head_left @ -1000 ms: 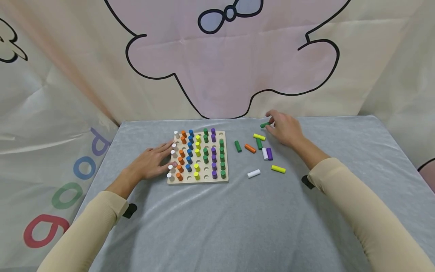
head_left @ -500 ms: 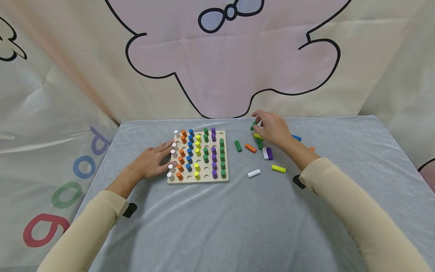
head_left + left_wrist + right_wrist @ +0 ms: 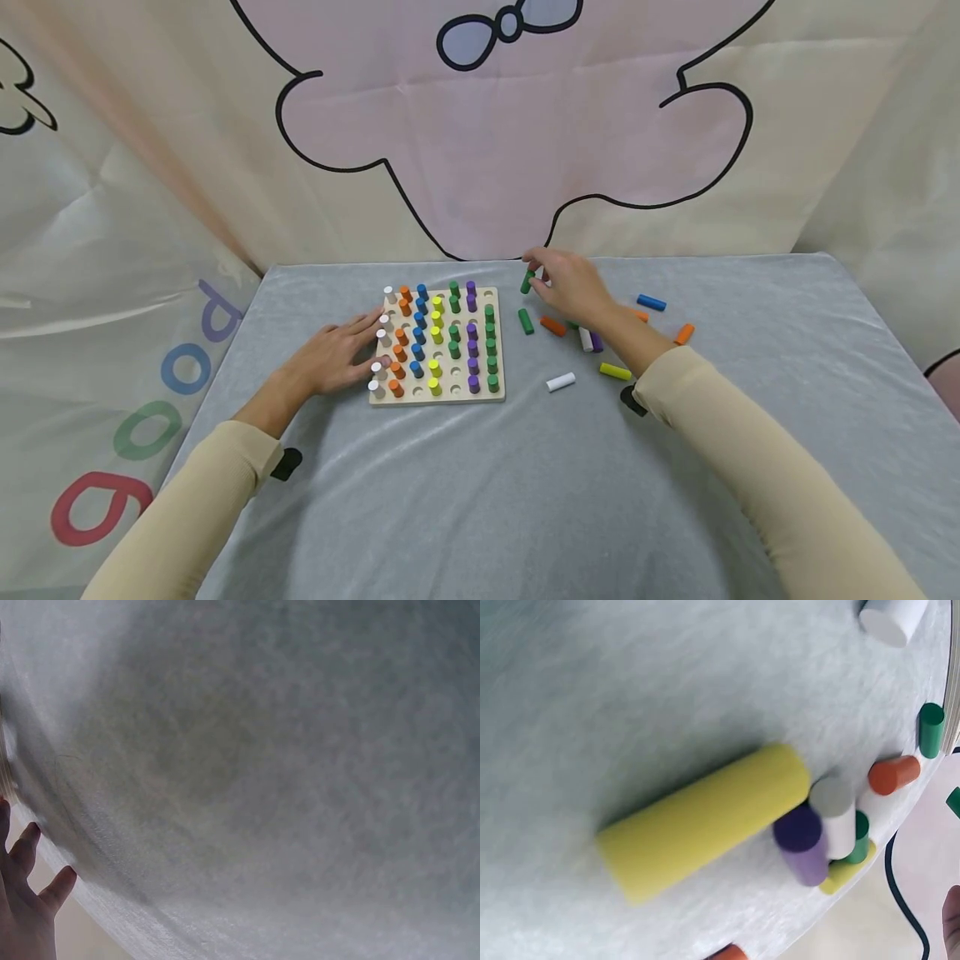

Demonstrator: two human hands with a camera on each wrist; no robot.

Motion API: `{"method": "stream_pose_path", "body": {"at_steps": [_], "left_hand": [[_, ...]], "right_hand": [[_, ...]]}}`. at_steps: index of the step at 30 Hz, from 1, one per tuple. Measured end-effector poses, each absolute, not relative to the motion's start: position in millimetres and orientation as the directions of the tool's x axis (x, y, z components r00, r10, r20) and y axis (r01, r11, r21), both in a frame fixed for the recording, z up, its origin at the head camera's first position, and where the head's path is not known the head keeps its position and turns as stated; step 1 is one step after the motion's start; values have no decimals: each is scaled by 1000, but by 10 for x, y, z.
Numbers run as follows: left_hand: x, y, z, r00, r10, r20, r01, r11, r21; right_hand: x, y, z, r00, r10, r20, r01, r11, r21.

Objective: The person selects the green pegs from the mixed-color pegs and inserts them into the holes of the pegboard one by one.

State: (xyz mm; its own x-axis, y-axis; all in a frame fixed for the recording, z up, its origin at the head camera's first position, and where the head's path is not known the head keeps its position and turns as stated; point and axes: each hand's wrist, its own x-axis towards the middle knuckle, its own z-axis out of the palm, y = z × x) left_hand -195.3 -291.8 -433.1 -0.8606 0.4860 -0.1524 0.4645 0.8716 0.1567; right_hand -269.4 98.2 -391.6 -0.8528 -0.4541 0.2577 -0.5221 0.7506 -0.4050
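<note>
Carried leftward toward the pegboard (image 3: 438,398), a green peg (image 3: 528,281) is pinched nearly upright by the right hand (image 3: 572,286); the left hand (image 3: 335,357) lies flat, fingers straight, against the pegboard's edge.

A table (image 3: 480,500) covered in soft grey cloth fills the lower part of the head view. Behind it hangs a cream fabric backdrop (image 3: 825,125) printed with a large pale pink cartoon shape (image 3: 510,142) outlined in black (a small blue bow sits at its top). On the left, a creased sheet (image 3: 97,333) carries coloured letters. The light is even and soft.
</note>
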Motion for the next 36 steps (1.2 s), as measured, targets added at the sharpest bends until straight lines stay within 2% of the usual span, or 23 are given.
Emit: {"method": "stream_pose_path", "body": {"at_steps": [6,15,36], "left_hand": [[-1960,-2923,-4325,-862,484,-149,462,873,158],[-1961,-2935,-4323,-860,485,-155,463,872,159],[-1965,-2933,-4346,-862,487,-143,463,870,169]], "right_hand": [[-2669,856,-3901,-853,-460,245,-521,737,-430],[-2670,699,-3922,-819,-503,276,-574,715,-399],[-2634,480,-4055,-830,-513,218,-555,721,-414]]}}
